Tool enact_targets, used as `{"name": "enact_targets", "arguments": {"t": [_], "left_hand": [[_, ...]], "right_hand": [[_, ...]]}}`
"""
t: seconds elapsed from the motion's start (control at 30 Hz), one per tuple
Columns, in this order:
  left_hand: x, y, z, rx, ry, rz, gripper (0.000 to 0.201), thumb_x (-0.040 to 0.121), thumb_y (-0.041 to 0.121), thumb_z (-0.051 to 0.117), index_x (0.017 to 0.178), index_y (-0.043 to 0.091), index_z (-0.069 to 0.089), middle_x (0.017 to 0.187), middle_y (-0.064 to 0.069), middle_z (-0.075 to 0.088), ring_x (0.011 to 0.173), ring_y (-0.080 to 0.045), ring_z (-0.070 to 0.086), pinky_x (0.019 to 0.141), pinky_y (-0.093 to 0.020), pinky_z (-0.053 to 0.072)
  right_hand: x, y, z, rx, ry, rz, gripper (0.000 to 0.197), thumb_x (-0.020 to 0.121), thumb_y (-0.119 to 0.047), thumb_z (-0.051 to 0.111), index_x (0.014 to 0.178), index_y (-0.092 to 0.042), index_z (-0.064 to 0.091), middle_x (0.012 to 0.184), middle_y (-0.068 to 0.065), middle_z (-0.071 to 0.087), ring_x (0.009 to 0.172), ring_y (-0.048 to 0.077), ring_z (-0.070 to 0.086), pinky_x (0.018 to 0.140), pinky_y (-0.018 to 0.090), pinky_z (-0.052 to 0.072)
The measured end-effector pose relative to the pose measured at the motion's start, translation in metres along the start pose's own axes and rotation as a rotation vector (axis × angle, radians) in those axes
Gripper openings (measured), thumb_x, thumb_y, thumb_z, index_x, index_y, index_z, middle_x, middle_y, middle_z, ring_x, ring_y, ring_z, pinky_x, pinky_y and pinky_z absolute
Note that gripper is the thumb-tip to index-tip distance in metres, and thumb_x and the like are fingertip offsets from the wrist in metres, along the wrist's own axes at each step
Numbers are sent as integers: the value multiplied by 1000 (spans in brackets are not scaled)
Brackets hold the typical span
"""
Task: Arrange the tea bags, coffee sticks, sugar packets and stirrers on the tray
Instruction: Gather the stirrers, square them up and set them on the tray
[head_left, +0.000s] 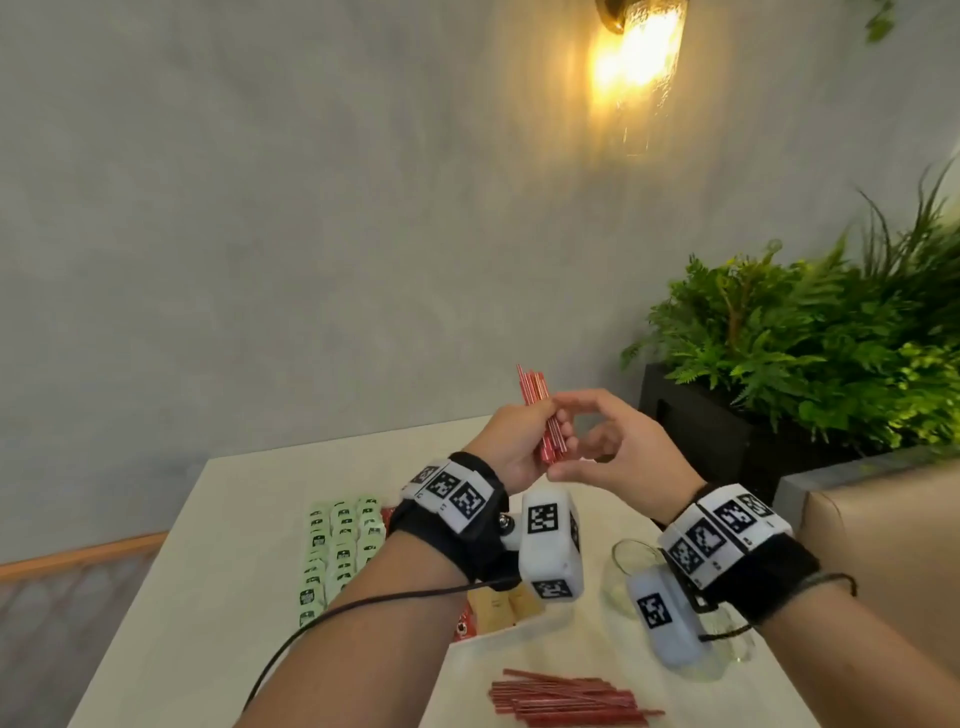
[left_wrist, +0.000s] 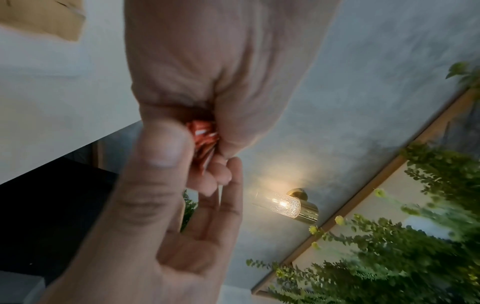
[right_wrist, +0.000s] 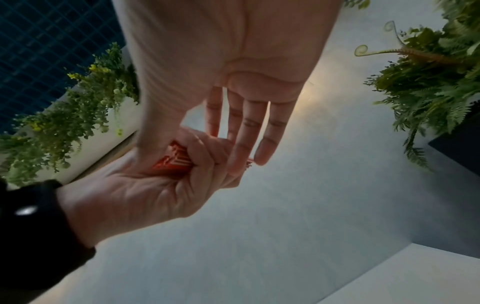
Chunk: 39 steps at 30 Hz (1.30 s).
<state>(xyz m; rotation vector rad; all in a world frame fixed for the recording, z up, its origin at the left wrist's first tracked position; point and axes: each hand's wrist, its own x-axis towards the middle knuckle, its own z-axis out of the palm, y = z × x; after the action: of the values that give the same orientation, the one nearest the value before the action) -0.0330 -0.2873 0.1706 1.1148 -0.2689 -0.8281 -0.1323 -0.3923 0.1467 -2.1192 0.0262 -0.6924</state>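
My left hand (head_left: 519, 441) is raised above the table and grips a bundle of red stirrers (head_left: 535, 389) upright. The bundle's end (left_wrist: 202, 133) shows inside that fist (left_wrist: 221, 72). My right hand (head_left: 613, 447) is beside it with straight fingers (right_wrist: 249, 127); its thumb touches the bundle's lower end and its index finger touches the side. More red stirrers (head_left: 566, 699) lie loose near the table's front edge. Rows of green tea bags (head_left: 337, 540) lie on the left. Tan packets (head_left: 498, 608) lie in a white tray (head_left: 511, 635), partly hidden by my left wrist.
An empty glass jar (head_left: 631, 566) stands on the table (head_left: 234, 519) under my right wrist, with a second glass (head_left: 730, 642) nearer me. A black planter (head_left: 701, 415) with ferns stands behind the table on the right. A grey wall with a lamp (head_left: 639, 47) is behind.
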Motion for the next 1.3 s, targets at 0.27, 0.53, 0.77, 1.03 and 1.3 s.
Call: {"name": "enact_targets", "arguments": {"t": [0.27, 0.53, 0.77, 1.03, 1.3], "left_hand": [[-6, -6, -4, 377, -138, 89, 7, 100, 18, 54, 97, 12, 51, 58, 5, 41, 42, -6, 31, 37, -18, 27], [-11, -6, -11, 800, -322, 26, 13, 99, 24, 57, 97, 16, 47, 62, 6, 37, 46, -6, 30, 43, -17, 27], [-6, -2, -14, 1042, -256, 153, 24, 98, 34, 55, 106, 11, 55, 69, 4, 47, 50, -10, 39, 49, -27, 34], [-7, 0, -6, 1587, -212, 543, 26, 95, 33, 62, 115, 18, 60, 102, -5, 67, 90, -22, 62, 77, -33, 47], [-6, -1, -11, 1826, -33, 715, 44, 88, 52, 64, 112, 17, 53, 105, -4, 68, 96, -26, 64, 69, -33, 45]], "right_hand": [[6, 4, -4, -150, -44, 35, 96, 46, -50, 91, 129, -44, 44, 114, -10, 36, 88, 10, 53, 81, 19, 49], [31, -2, -31, 168, 110, 247, 66, 84, -69, 47, 138, -31, 46, 138, -6, 44, 115, 6, 54, 108, 35, 37], [33, 6, -16, 409, 33, 292, 32, 102, -32, 40, 124, -15, 57, 123, 9, 62, 110, 16, 62, 94, 26, 50], [38, -6, -10, -45, 138, 328, 48, 103, -41, 34, 105, -10, 70, 99, 13, 71, 89, 26, 68, 75, 31, 55], [32, -6, 5, -411, 138, 343, 45, 93, -32, 44, 65, -6, 68, 59, 10, 65, 68, 29, 63, 67, 35, 48]]}}
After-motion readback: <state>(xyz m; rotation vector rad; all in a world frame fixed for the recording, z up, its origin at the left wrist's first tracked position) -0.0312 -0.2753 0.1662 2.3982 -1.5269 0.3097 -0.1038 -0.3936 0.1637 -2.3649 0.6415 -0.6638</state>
